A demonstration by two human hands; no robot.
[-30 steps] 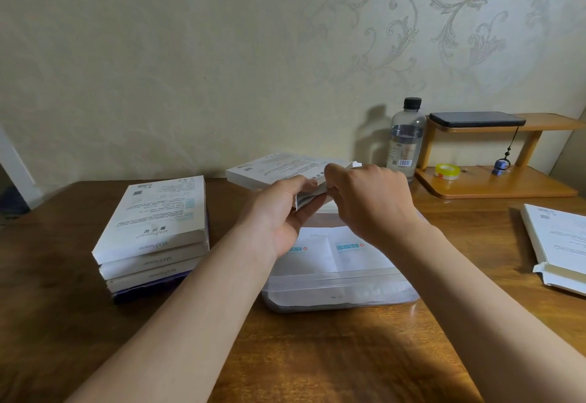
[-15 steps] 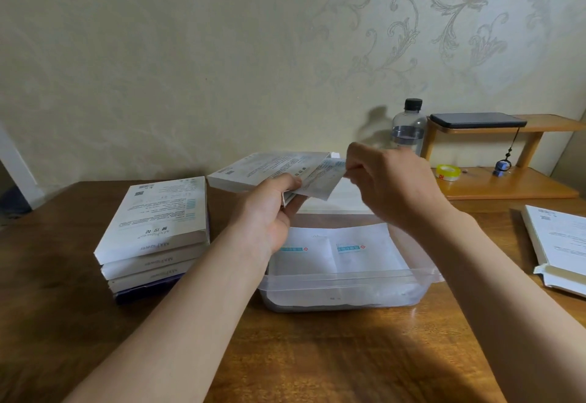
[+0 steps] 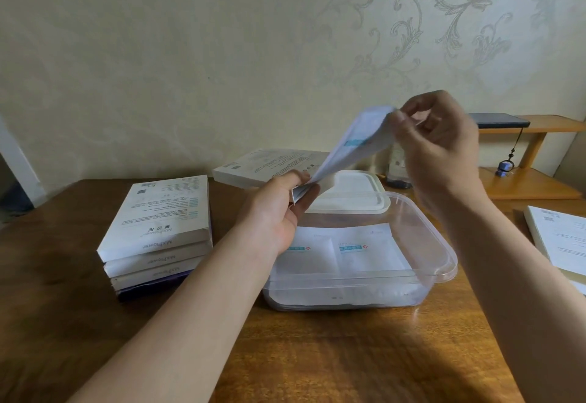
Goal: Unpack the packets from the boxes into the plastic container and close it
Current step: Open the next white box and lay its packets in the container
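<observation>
Left hand [image 3: 282, 212] pinches the open box [image 3: 269, 169]; right hand [image 3: 434, 145] has a narrow grip on a packet [image 3: 352, 145], half drawn out above the plastic container [image 3: 444, 263]. Risk: the thin pinch slips and the packet falls on the desk [image 3: 317, 355]. Container holds flat packets [image 3: 345, 252]; lid [image 3: 348, 196] rests behind it.

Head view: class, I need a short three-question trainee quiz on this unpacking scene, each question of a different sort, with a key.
1. True or false: the lid is on the container.
2. Which hand holds the box? A left, B right, C neither.
3. Fill in: the right hand pulls out a ___.

Key
1. False. The lid lies behind the open container.
2. A. The left hand grips the box's open end.
3. Packet. The packet runs from the box up to the right hand's fingers, above the packets in the container.
</observation>
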